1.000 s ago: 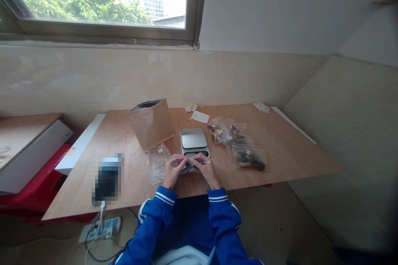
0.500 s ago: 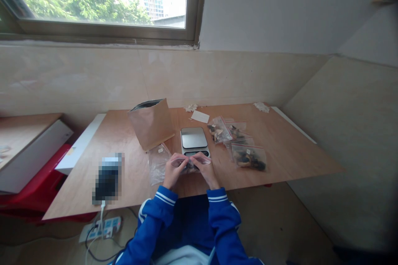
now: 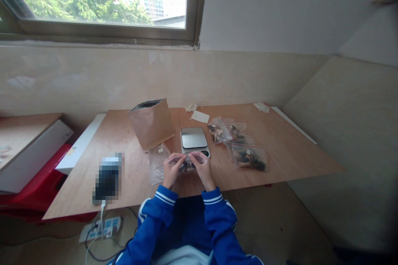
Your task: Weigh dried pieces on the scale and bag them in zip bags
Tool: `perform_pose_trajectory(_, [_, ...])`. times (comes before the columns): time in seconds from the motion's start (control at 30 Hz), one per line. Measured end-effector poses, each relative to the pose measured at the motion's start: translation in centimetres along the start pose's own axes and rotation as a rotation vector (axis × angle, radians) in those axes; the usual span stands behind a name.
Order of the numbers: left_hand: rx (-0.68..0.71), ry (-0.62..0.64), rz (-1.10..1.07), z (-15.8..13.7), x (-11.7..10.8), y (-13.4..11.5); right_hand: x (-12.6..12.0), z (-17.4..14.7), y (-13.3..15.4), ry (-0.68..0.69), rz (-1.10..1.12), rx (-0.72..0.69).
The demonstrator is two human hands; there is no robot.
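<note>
A clear zip bag (image 3: pixel 188 166) with dark pieces in it hangs between my two hands, just in front of the scale. My left hand (image 3: pixel 172 169) pinches its top edge on the left. On the right, my right hand (image 3: pixel 202 168) grips the same edge, with the fingers close to those of the left. The kitchen scale (image 3: pixel 194 138) has a bare silver plate, and its display is partly covered by my hands. Beside my left hand lies a flat clear plastic bag (image 3: pixel 156 165) with a small white label.
An open brown paper bag (image 3: pixel 152 124) stands behind the left hand. Several filled zip bags (image 3: pixel 249 159) lie to the right. A white card (image 3: pixel 200 116) is behind the scale. At the left, a blurred dark device (image 3: pixel 107 180) has a cable running over the table edge to a power strip (image 3: pixel 101 229).
My right hand has shifted slightly left, closer to my left hand, along the bag's top edge. The scale and the other bags have stayed put.
</note>
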State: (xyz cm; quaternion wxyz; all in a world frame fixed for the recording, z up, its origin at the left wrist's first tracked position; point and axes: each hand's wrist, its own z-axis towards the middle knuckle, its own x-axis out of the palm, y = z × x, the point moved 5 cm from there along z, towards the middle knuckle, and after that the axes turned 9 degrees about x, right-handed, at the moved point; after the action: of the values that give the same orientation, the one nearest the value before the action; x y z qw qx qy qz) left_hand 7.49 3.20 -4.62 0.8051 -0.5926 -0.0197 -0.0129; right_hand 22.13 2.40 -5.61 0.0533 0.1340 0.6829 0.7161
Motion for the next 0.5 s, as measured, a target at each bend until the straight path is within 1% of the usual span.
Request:
perform_pose_trajectory(0.1, [-0.05,-0.041,-0.008,0.2,-0.7,0.3,-0.7,0.1,-0.2,-0.058,-0.027,0.046])
perform_pose_trajectory(0.2, [-0.073,-0.055,-0.021,0.2,-0.8,0.7,-1.3,0.1,-0.1,-0.117,-0.069,0.014])
perform_pose_trajectory(0.27, [-0.086,-0.081,-0.052,0.2,-0.8,0.9,-1.4,0.1,-0.2,-0.128,-0.07,0.004])
perform_pose_trajectory(0.33, [-0.111,-0.108,-0.088,0.3,-0.8,1.0,-1.3,0.1,-0.4,-0.1,-0.077,0.027])
perform_pose_trajectory(0.4, [-0.148,-0.089,-0.125,0.4,-0.7,1.0,-1.4,0.2,-0.6,-0.076,-0.076,0.071])
perform_pose_trajectory(0.5, [-0.212,-0.022,-0.155,0.5,-0.5,1.1,-1.9,0.2,-0.7,-0.09,-0.048,0.132])
